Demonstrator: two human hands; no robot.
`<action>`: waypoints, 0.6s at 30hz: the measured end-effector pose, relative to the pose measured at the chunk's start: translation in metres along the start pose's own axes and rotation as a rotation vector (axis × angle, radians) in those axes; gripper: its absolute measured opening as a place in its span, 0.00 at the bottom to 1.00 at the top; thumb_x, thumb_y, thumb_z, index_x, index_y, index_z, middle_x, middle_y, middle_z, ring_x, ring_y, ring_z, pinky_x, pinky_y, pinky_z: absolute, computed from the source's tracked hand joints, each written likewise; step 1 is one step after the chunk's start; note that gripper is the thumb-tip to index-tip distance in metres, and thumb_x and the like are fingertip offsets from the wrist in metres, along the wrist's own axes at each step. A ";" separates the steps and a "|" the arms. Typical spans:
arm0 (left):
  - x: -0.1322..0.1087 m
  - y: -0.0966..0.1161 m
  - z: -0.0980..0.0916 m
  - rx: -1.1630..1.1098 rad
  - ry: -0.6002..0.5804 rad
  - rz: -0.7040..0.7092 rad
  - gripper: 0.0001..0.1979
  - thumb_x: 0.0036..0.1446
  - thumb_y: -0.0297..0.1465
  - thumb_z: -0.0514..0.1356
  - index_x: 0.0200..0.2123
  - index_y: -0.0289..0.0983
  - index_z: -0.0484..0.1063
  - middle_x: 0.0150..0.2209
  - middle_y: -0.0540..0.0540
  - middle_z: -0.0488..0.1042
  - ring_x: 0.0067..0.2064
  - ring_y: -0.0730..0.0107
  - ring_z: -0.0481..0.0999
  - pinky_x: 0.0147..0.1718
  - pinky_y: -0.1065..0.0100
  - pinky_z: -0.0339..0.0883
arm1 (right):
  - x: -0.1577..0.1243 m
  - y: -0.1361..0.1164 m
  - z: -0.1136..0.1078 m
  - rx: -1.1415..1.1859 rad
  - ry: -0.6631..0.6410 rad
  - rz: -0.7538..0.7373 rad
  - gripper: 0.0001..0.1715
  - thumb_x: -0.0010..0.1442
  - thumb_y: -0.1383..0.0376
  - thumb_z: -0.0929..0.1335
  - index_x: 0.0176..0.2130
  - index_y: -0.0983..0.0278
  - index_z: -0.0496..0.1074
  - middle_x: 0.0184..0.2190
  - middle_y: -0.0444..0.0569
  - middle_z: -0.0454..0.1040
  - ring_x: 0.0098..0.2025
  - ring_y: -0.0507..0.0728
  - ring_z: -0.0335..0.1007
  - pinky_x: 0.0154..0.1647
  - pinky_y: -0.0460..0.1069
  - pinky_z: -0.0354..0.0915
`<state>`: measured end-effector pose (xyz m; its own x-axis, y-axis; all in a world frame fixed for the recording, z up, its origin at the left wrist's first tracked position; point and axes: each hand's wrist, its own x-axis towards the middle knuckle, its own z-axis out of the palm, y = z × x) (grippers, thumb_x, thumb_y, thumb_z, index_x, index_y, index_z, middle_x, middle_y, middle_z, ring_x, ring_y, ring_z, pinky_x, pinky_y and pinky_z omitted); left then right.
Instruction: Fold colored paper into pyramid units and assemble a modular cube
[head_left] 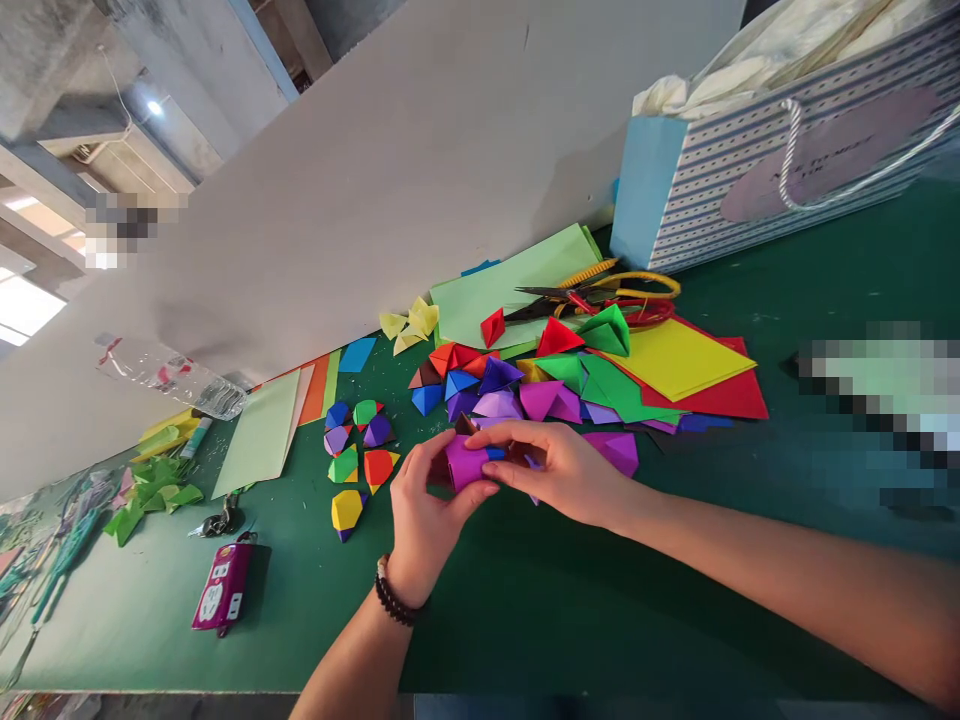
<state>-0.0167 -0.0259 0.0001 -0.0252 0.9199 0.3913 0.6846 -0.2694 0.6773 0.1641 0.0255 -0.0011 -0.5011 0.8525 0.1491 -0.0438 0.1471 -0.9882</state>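
Observation:
Both my hands meet over a green table (525,600) on a purple folded paper piece (465,462). My left hand (424,520), with a bead bracelet on the wrist, pinches the piece from the left. My right hand (559,470) closes its fingers over the piece from the right and top. Just behind the hands lies a pile of folded paper units (517,385) in red, blue, purple and green. To the left sit several finished multicoloured paper shapes (358,450).
Flat coloured paper sheets (679,365) and scissors (585,295) lie at the back right, before a striped gift bag (750,160). A plastic bottle (172,375), green paper scraps (154,490), keys and a magenta pouch (223,592) are at the left. A white wall (412,150) borders the table.

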 end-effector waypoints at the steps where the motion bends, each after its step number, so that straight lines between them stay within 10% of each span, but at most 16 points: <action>1: -0.001 0.001 0.001 0.004 -0.015 0.006 0.31 0.48 0.47 0.69 0.52 0.38 0.72 0.44 0.40 0.79 0.41 0.60 0.80 0.36 0.65 0.77 | 0.000 0.001 0.000 -0.001 0.012 -0.001 0.14 0.55 0.58 0.70 0.42 0.58 0.79 0.43 0.48 0.80 0.42 0.59 0.75 0.41 0.54 0.71; 18: 0.000 0.008 0.005 0.147 -0.015 0.045 0.18 0.67 0.34 0.53 0.58 0.46 0.70 0.50 0.42 0.71 0.48 0.66 0.76 0.42 0.67 0.75 | 0.004 0.015 0.000 -0.022 0.107 -0.024 0.12 0.57 0.59 0.70 0.41 0.56 0.80 0.42 0.47 0.81 0.45 0.61 0.77 0.45 0.55 0.73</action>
<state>-0.0076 -0.0268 0.0023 0.0182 0.9124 0.4088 0.7840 -0.2668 0.5605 0.1612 0.0311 -0.0155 -0.4050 0.8971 0.1765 -0.0351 0.1776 -0.9835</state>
